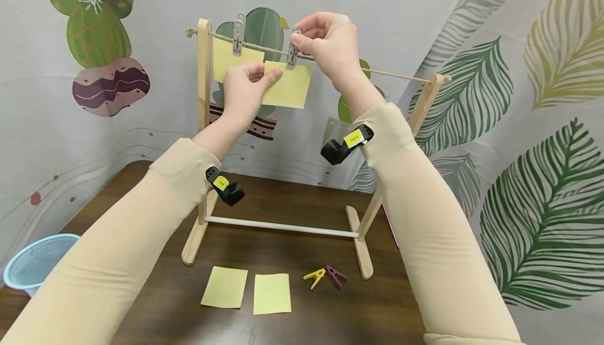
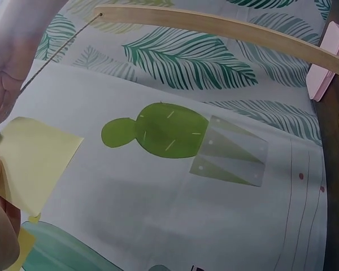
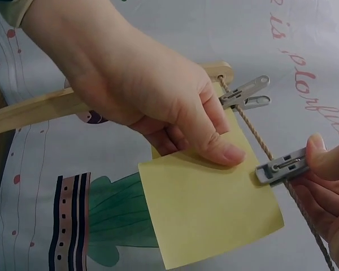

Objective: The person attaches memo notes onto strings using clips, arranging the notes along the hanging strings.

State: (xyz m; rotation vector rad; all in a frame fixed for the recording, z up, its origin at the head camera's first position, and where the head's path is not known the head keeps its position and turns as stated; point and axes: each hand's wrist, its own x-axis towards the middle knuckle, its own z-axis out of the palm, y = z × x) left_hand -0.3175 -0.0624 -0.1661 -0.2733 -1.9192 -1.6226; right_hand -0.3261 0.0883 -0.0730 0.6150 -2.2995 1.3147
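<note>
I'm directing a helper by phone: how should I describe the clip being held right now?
Find the wooden rack with a rope strung across its top. Along the rope, go to the grey clip farther right, at the upper edge of a yellow note. Unlike the other grey clip, this one is pinched by the right hand.

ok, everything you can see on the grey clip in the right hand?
The grey clip looks like plastic, with slotted arms and a thin, metal-looking spring at its middle. The right hand pinches its handle end between thumb and fingers. In the head view it stands near upright, slightly tilted, jaw end down. The rope passes behind its near arm. Its jaw end overlaps the top edge of the yellow note held by the left hand; how firmly it bites can't be told.
</note>
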